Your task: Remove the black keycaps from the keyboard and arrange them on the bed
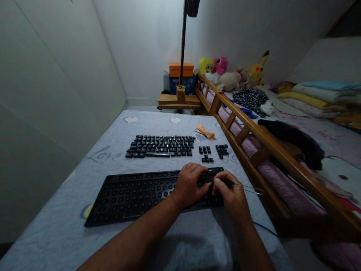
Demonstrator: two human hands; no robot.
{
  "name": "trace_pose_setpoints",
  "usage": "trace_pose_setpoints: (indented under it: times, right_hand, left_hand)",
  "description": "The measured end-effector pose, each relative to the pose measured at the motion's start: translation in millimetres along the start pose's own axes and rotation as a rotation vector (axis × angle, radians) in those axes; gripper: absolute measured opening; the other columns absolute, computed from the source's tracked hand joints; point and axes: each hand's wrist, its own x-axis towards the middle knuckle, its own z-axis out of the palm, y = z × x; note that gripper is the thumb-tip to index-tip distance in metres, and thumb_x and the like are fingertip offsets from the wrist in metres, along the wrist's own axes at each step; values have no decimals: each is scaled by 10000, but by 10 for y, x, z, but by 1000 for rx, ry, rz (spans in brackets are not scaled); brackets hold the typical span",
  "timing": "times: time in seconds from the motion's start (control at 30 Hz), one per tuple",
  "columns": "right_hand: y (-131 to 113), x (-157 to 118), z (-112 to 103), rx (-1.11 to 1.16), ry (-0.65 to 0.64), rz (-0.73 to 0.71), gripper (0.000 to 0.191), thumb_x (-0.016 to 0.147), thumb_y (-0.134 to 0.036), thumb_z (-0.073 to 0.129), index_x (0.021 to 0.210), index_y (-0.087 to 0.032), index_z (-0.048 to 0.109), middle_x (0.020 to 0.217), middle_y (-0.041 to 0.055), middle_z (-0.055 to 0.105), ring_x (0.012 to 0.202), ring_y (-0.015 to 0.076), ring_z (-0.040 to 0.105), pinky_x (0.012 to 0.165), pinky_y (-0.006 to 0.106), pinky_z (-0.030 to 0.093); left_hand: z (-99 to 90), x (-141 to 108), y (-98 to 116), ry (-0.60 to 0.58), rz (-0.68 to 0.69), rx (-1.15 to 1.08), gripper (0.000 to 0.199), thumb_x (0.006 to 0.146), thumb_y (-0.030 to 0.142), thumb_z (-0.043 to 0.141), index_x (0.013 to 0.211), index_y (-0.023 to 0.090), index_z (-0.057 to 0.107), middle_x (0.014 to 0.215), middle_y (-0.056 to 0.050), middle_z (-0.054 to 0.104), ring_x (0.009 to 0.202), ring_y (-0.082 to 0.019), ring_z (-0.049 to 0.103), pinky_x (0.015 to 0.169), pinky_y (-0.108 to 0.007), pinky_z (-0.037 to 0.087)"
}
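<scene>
A black keyboard [132, 197] with most of its keycaps off lies on the cloth in front of me. My left hand [191, 184] rests on its right half, thumb and fingers apart. Close beside it, my right hand [229, 188] pinches a wire keycap puller [254, 189], whose thin metal loops point to the right. What lies under my right fingertips is hidden. Beyond the keyboard, loose black keycaps [163, 145] are laid out in rows in keyboard order. Smaller groups of keycaps, navigation keys [204, 149], arrow keys [207, 159] and number keys [222, 150], sit to the right.
An orange cloth piece [205, 131] lies past the keycaps on the patterned tablecloth [107, 150]. A wooden bed rail [239, 116] runs along the right edge. A black cable [265, 228] trails at lower right. A lamp stand [182, 75] and an orange box [175, 69] stand behind.
</scene>
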Motion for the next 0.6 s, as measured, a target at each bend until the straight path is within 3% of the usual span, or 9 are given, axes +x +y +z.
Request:
trace_pose_setpoints:
  times: [0.2,0.33,0.6]
  right_hand:
    - [8,6,-7,-2,16,-34,209,840,-384,585,725,-213,554,568,-37,536,559,137,512,560,252,423]
    - [10,24,-17,-38,-2,-48,199,833,-368,589,713,-211,562,572,-36,536,560,138,507,558,250,420]
    - [46,23,-101,-68,5,0,107,799,-316,591,765,-214,588,578,-36,559,540,145,532,531,245,419]
  left_hand:
    - [4,-16,6,-3,-31,-72,365,761,245,703,1103,192,587,1024,-70,668,974,-243,594,886,-398,487]
    - [-4,-17,10,-52,-49,-145,493,784,219,681,1256,216,540,1111,-70,665,1008,-231,605,906,-393,497]
    - [-54,-3,49,-104,-56,-303,405,764,125,604,1158,215,621,1039,-65,688,975,-224,630,882,-379,510]
